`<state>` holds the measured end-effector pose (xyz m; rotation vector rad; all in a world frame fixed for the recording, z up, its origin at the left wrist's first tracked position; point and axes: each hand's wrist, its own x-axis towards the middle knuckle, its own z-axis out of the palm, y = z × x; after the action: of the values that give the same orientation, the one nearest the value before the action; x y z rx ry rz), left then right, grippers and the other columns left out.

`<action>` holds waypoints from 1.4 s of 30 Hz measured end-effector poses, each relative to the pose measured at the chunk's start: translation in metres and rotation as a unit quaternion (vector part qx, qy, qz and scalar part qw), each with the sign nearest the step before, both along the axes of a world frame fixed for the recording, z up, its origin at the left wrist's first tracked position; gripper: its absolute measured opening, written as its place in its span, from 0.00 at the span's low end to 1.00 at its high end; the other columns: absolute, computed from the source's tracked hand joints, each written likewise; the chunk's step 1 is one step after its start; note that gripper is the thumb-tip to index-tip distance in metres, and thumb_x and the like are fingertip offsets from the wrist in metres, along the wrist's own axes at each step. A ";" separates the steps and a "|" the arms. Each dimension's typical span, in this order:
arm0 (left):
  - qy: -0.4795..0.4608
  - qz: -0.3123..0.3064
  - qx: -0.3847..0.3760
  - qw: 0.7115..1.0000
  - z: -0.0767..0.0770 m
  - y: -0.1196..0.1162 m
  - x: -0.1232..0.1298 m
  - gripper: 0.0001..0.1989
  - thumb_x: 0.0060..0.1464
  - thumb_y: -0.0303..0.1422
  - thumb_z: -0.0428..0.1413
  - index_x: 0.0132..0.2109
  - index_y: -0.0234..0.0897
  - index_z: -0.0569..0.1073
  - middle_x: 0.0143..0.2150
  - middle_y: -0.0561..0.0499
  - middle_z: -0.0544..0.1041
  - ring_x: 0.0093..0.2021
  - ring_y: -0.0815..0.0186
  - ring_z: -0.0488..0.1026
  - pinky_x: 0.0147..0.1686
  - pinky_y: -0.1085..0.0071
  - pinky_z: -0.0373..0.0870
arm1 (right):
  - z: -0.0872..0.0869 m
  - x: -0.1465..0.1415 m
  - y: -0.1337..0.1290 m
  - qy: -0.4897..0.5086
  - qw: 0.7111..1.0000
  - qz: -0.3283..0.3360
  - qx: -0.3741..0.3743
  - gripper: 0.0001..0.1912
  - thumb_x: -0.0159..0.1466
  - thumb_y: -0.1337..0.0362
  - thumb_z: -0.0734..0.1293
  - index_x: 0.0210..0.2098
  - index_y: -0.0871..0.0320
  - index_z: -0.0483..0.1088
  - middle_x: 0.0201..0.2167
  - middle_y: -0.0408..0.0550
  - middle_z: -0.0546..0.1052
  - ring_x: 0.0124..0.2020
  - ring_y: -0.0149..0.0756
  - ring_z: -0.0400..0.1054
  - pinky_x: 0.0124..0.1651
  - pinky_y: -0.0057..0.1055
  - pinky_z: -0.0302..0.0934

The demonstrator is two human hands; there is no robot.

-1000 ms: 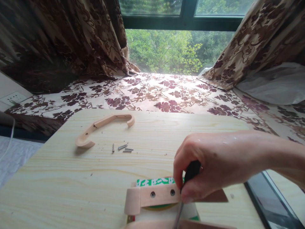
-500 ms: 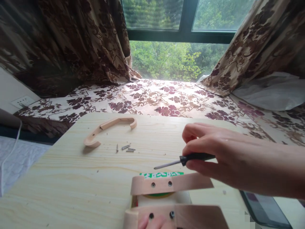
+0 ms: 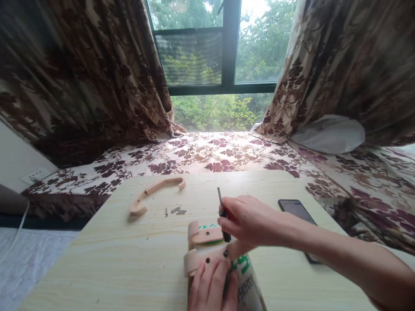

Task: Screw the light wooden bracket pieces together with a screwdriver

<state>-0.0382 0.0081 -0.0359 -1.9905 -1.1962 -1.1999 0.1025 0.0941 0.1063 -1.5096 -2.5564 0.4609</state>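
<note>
My right hand [image 3: 241,220] is closed around the black handle of a screwdriver [image 3: 226,235]. Its metal shaft points up and away from me, and its tip touches nothing. My left hand [image 3: 212,287] presses its fingers over the near curved wooden piece [image 3: 191,262], which has a dark hole and a screw [image 3: 226,253] standing in it beside my fingertips. Just beyond lies a second curved wooden piece [image 3: 202,236] with a screw in it. Both pieces rest on a white package [image 3: 249,280] with green and black print, partly hidden by my hands.
On the pale wooden table [image 3: 129,259] lies a joined, hook-ended wooden part [image 3: 155,185] at the back left. Several loose screws [image 3: 177,210] are near it. To the right lies a phone [image 3: 296,209], partly behind my forearm. A floral-covered ledge [image 3: 207,151] borders the far edge.
My right hand has moved left and nearer the wooden pieces. The screwdriver has swung from pointing left to pointing away from me. The view has tilted up, showing more of my arm and the package.
</note>
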 end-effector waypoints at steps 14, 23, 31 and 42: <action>0.154 -0.082 -0.113 0.978 0.019 -0.010 -0.021 0.23 0.52 0.44 0.54 0.52 0.37 0.69 0.54 0.45 0.71 0.53 0.56 0.69 0.50 0.59 0.70 | -0.002 -0.010 -0.002 0.007 0.996 -0.027 -0.090 0.14 0.57 0.67 0.56 0.21 0.62 0.71 0.21 0.53 0.77 0.23 0.34 0.69 0.26 0.26 0.55; 0.174 -0.069 -0.049 0.981 0.002 0.003 -0.024 0.18 0.54 0.44 0.52 0.46 0.39 0.72 0.47 0.46 0.74 0.47 0.56 0.71 0.45 0.58 0.70 | -0.009 -0.008 -0.004 0.054 0.995 -0.020 -0.086 0.16 0.58 0.67 0.56 0.33 0.67 0.74 0.20 0.52 0.77 0.26 0.36 0.72 0.30 0.25 0.59; 0.206 -0.064 -0.027 0.976 0.014 0.004 -0.026 0.23 0.50 0.49 0.54 0.47 0.38 0.72 0.47 0.45 0.73 0.46 0.58 0.71 0.43 0.62 0.71 | -0.009 -0.011 -0.008 0.036 0.995 -0.007 -0.094 0.17 0.59 0.67 0.56 0.37 0.67 0.74 0.20 0.52 0.78 0.29 0.37 0.73 0.31 0.26 0.59; 0.186 -0.068 -0.007 0.980 0.005 0.005 -0.022 0.19 0.52 0.46 0.53 0.45 0.40 0.72 0.46 0.48 0.74 0.45 0.59 0.71 0.43 0.61 0.69 | 0.008 -0.016 -0.012 -0.041 0.999 -0.001 0.000 0.14 0.60 0.61 0.58 0.34 0.61 0.72 0.32 0.59 0.78 0.32 0.44 0.71 0.29 0.31 0.53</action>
<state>-0.0604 0.0134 -0.0304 -2.2137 -0.8965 -0.8283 0.0860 0.0822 0.1140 -1.5618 -2.6155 0.4087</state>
